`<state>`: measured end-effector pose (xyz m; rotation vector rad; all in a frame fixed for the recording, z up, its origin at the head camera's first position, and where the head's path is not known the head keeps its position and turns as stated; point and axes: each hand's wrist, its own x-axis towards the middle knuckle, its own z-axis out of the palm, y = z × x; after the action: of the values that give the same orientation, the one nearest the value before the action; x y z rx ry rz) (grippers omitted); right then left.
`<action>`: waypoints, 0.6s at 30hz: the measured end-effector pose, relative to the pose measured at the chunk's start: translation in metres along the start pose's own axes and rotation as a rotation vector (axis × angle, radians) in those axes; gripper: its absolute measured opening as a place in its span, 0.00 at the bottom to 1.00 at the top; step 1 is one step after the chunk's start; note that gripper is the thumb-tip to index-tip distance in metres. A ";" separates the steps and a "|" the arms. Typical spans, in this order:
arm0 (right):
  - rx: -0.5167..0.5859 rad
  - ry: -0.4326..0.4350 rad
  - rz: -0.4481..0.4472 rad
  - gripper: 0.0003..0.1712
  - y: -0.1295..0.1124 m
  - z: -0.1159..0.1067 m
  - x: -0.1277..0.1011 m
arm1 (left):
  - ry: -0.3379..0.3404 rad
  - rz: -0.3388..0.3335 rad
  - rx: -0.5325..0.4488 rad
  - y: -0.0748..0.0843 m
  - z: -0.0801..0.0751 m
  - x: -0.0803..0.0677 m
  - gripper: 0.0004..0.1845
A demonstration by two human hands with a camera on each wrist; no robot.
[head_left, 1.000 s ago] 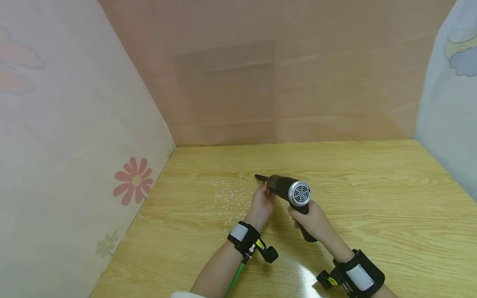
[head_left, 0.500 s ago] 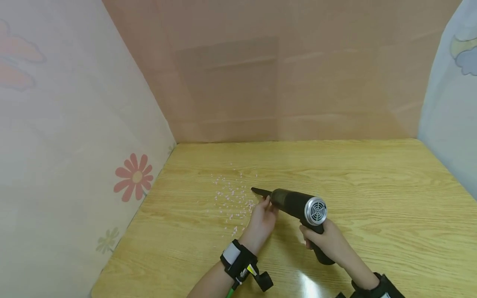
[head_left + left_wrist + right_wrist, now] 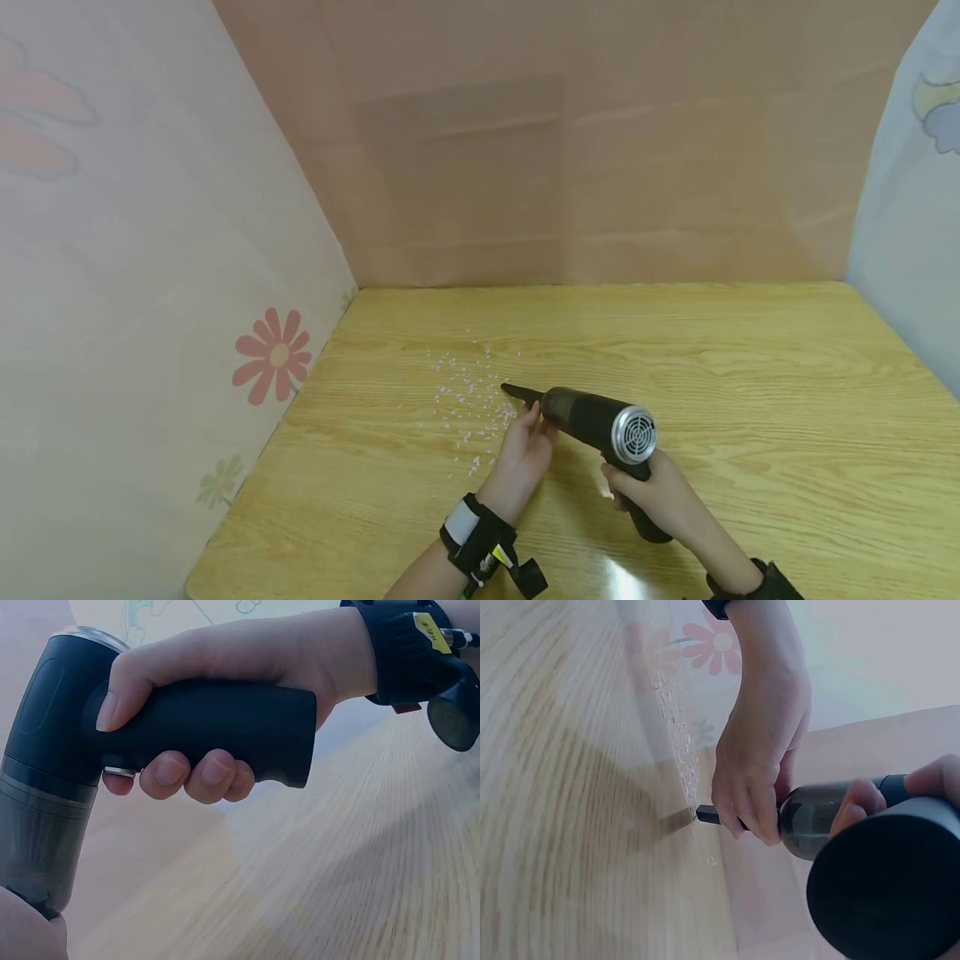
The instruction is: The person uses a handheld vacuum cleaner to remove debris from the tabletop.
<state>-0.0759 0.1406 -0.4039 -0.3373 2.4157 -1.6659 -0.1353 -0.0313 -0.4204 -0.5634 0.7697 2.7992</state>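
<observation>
Above the crumbs (image 3: pixel 468 404), handheld vacuum (image 3: pixel 592 419) in 2 hands.

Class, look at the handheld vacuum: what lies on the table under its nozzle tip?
Small pale crumbs lie scattered on the table around the nozzle tip. Whatever sits directly beneath the nozzle and the left hand is hidden.

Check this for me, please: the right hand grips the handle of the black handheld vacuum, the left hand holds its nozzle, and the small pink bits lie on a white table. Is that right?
Only the table is wrong: the table is yellowish wood grain, as the head view shows. The right hand does grip the handle of the black handheld vacuum, the left hand holds its nozzle, and the small pink bits lie on that wood.
</observation>
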 end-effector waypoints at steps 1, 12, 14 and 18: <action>-0.005 -0.001 -0.006 0.10 0.000 0.000 -0.001 | -0.005 -0.001 -0.005 0.000 0.000 -0.001 0.34; -0.021 -0.013 0.074 0.12 0.004 -0.008 -0.020 | -0.057 -0.051 -0.044 -0.008 -0.006 -0.016 0.26; -0.028 -0.026 0.070 0.12 0.005 -0.009 -0.022 | -0.061 -0.052 -0.022 -0.009 -0.006 -0.019 0.31; -0.035 -0.047 0.059 0.11 0.006 -0.011 -0.026 | -0.061 -0.053 0.007 -0.011 -0.008 -0.024 0.36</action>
<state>-0.0548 0.1599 -0.4048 -0.3042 2.3992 -1.5756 -0.1081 -0.0278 -0.4216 -0.4871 0.7412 2.7507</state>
